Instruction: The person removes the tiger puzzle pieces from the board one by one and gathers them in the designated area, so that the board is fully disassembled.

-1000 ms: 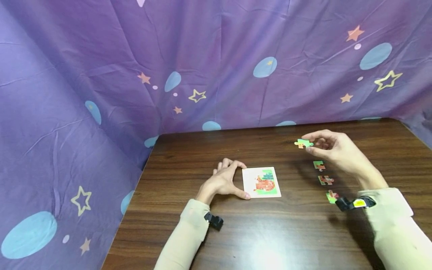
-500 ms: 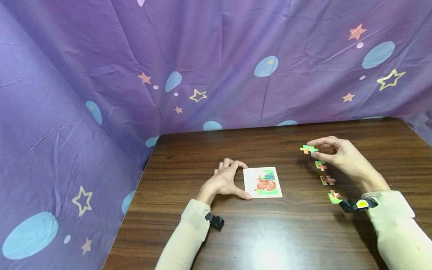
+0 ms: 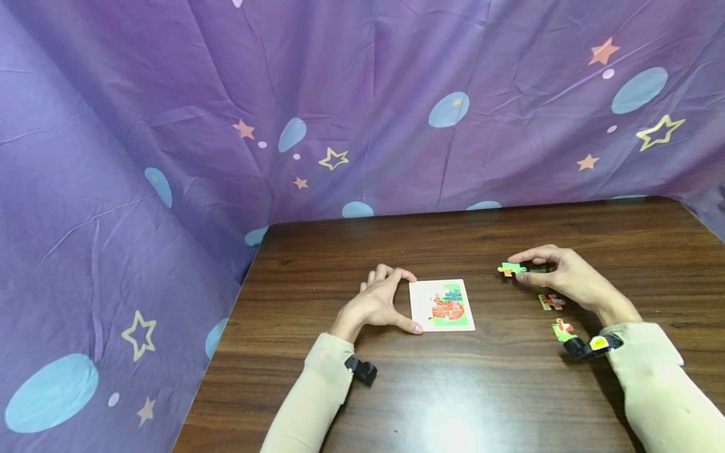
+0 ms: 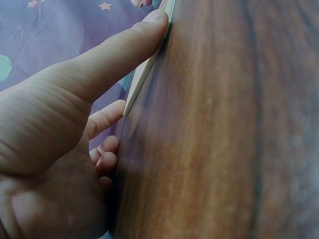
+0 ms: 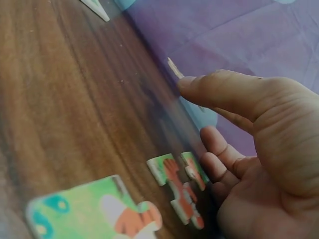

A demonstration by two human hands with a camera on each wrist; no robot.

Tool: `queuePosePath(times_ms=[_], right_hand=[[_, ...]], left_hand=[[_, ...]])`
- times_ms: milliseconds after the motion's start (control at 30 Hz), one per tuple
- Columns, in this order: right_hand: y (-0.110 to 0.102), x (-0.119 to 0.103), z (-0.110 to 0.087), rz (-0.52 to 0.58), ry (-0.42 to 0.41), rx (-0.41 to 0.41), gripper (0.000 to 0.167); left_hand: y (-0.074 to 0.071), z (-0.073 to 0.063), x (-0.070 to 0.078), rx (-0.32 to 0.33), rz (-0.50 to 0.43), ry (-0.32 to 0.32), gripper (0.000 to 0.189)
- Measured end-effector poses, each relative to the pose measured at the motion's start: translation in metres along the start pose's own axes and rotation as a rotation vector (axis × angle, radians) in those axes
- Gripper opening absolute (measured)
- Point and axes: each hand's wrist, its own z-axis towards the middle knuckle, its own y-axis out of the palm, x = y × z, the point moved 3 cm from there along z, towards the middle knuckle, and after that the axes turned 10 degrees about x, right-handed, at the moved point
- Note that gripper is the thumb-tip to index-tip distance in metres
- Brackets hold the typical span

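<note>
The spread left hand (image 3: 375, 303) touches a white square puzzle tray (image 3: 421, 307) with red-and-green pieces (image 3: 447, 309) inside. At the tray's two o'clock, the right hand (image 3: 569, 279) pinches a green-and-orange jigsaw piece (image 3: 512, 269).

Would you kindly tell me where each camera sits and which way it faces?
Head: worn on the head, facing forward and down to the table and curtain; both sleeves, the left hand and right hand show.
Left wrist: on that wrist, facing toward the puzzle board; left thumb and fingers show.
Right wrist: on that wrist, facing out over three loose pieces; right thumb and fingers show.
Shared: the head and right wrist views both show these pieces and the held piece.
</note>
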Motion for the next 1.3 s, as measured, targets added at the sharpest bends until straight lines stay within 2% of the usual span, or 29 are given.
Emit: queuePosePath(times_ms=[200, 633, 1000, 1133, 1300], right_hand=[[0.002, -0.002, 0.000, -0.061, -0.008, -0.007, 0.035], [0.004, 0.000, -0.002, -0.122, -0.002, -0.039, 0.037], [0.010, 0.001, -0.002, -0.007, 0.169, -0.136, 0.042], [0.012, 0.001, -0.001, 0.003, 0.190, -0.149, 0.043], [0.009, 0.001, -0.001, 0.006, 0.196, -0.150, 0.042]], left_hand=[[0.000, 0.001, -0.001, 0.000, 0.001, 0.002, 0.103], [0.001, 0.000, -0.001, -0.004, 0.002, 0.000, 0.103], [0.003, 0.000, -0.004, 0.006, -0.004, 0.001, 0.102], [0.007, 0.002, -0.010, 0.011, -0.016, -0.002, 0.102], [0.004, 0.002, -0.005, -0.002, -0.007, -0.002, 0.102]])
